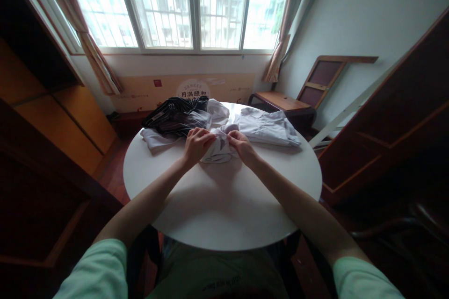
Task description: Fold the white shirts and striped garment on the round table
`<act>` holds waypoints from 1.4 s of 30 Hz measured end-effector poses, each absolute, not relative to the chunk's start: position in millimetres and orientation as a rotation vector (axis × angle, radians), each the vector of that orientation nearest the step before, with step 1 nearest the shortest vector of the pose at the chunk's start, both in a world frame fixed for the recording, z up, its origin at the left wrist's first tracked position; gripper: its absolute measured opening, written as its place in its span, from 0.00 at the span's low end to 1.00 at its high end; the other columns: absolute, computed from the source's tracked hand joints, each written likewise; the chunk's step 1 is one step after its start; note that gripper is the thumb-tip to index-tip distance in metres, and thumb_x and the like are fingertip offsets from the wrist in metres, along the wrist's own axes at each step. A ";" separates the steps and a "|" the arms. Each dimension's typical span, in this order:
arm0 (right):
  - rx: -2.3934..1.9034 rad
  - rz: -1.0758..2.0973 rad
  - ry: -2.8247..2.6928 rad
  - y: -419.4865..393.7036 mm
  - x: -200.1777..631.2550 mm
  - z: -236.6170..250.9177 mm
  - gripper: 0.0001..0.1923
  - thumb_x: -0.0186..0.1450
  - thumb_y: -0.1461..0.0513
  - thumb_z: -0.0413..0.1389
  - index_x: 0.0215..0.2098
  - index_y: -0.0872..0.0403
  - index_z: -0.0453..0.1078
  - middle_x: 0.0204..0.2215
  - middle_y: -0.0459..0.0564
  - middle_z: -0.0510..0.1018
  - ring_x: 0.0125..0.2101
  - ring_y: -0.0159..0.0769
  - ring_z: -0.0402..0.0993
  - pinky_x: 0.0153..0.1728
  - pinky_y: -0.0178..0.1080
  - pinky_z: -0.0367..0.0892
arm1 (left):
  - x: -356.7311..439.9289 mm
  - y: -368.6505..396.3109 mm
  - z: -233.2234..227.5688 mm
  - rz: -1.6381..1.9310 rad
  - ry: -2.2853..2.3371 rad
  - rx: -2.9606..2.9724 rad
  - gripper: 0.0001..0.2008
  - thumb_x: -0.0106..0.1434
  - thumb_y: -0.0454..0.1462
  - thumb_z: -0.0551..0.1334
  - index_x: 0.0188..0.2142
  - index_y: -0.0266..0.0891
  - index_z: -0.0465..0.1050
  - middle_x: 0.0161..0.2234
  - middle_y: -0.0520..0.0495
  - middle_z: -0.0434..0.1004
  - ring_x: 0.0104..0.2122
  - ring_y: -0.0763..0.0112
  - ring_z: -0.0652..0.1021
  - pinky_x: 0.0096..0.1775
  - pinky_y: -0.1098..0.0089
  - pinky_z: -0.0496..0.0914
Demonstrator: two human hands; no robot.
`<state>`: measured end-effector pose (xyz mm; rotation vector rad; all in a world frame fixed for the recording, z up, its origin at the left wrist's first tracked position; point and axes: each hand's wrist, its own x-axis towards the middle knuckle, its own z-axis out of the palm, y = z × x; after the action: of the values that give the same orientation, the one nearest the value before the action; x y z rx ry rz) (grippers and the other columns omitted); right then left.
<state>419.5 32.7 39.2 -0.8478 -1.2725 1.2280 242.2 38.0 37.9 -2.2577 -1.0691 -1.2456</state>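
On wht tbl (228,210), both hands (198,145) (242,146) pinch bunched wht cloth (219,152), part-hidden, shape unclear.

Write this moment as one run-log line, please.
left hand: holding white cloth | right hand: pinching same cloth | near left: dark striped garment | near right: folded pale garment

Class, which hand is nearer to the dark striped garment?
Left. The left hand is close in front of the dark striped garment; the right hand is farther off, to its right.
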 end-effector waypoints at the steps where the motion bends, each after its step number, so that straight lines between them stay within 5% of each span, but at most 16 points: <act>1: -0.854 1.212 -1.265 33.7 419.8 38.6 0.18 0.46 0.51 0.60 0.26 0.53 0.60 0.19 0.38 0.62 0.19 0.24 0.55 0.21 0.31 0.51 | 241.9 38.2 37.9 -1.256 -1.086 -2.236 0.08 0.61 0.42 0.58 0.33 0.45 0.76 0.29 0.50 0.75 0.33 0.70 0.70 0.40 0.66 0.61; 8: -0.877 1.143 -1.105 36.6 420.4 36.6 0.15 0.48 0.55 0.59 0.27 0.53 0.61 0.22 0.39 0.65 0.23 0.25 0.62 0.25 0.31 0.60 | 243.2 38.7 34.8 -1.319 -1.209 -2.030 0.06 0.59 0.41 0.60 0.36 0.44 0.71 0.37 0.46 0.72 0.39 0.63 0.70 0.42 0.63 0.62; 12: -0.897 1.165 -0.921 36.6 423.0 38.9 0.12 0.50 0.59 0.59 0.26 0.53 0.60 0.22 0.40 0.66 0.22 0.24 0.63 0.24 0.30 0.62 | 240.8 43.1 35.0 -1.365 -1.341 -1.896 0.17 0.51 0.48 0.64 0.33 0.40 0.65 0.32 0.44 0.69 0.34 0.60 0.70 0.35 0.63 0.63; 23: -0.794 1.218 -0.528 43.6 430.7 41.9 0.07 0.57 0.71 0.52 0.25 0.54 0.62 0.21 0.41 0.71 0.22 0.24 0.70 0.28 0.30 0.71 | 242.7 32.3 39.5 -1.397 -1.524 -1.893 0.24 0.49 0.58 0.60 0.29 0.39 0.62 0.20 0.54 0.64 0.19 0.74 0.66 0.23 0.72 0.55; 28: -0.681 1.255 -0.419 53.3 439.0 39.2 0.11 0.59 0.73 0.46 0.24 0.55 0.63 0.21 0.42 0.72 0.23 0.23 0.71 0.30 0.27 0.72 | 242.7 24.9 42.1 -1.196 -1.450 -2.142 0.23 0.57 0.53 0.56 0.17 0.38 0.61 0.16 0.52 0.63 0.18 0.77 0.65 0.24 0.73 0.53; 34: -0.627 1.277 -0.461 58.0 443.2 34.3 0.12 0.58 0.74 0.45 0.25 0.54 0.63 0.21 0.42 0.73 0.24 0.24 0.72 0.33 0.29 0.72 | 245.6 28.7 36.2 -1.179 -1.332 -2.374 0.15 0.57 0.45 0.58 0.21 0.37 0.68 0.25 0.47 0.71 0.27 0.71 0.70 0.27 0.73 0.57; 38: -0.666 1.239 -0.624 48.9 437.8 39.4 0.08 0.57 0.72 0.49 0.26 0.54 0.62 0.25 0.44 0.75 0.29 0.27 0.74 0.37 0.33 0.72 | 243.9 40.8 30.0 -1.425 -1.474 -2.608 0.11 0.57 0.42 0.57 0.26 0.36 0.70 0.24 0.49 0.70 0.25 0.72 0.68 0.27 0.73 0.58; 42: -0.684 1.093 -0.909 35.5 430.6 47.0 0.04 0.55 0.68 0.53 0.29 0.54 0.64 0.32 0.46 0.76 0.35 0.30 0.74 0.41 0.36 0.70 | 238.6 54.9 29.4 -2.255 -1.739 -2.543 0.13 0.54 0.45 0.58 0.27 0.35 0.69 0.21 0.52 0.68 0.23 0.74 0.68 0.27 0.74 0.60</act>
<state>430.6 35.5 47.0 -0.6843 -0.9085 1.0928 238.6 54.9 29.4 -2.5433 -1.7392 -2.2545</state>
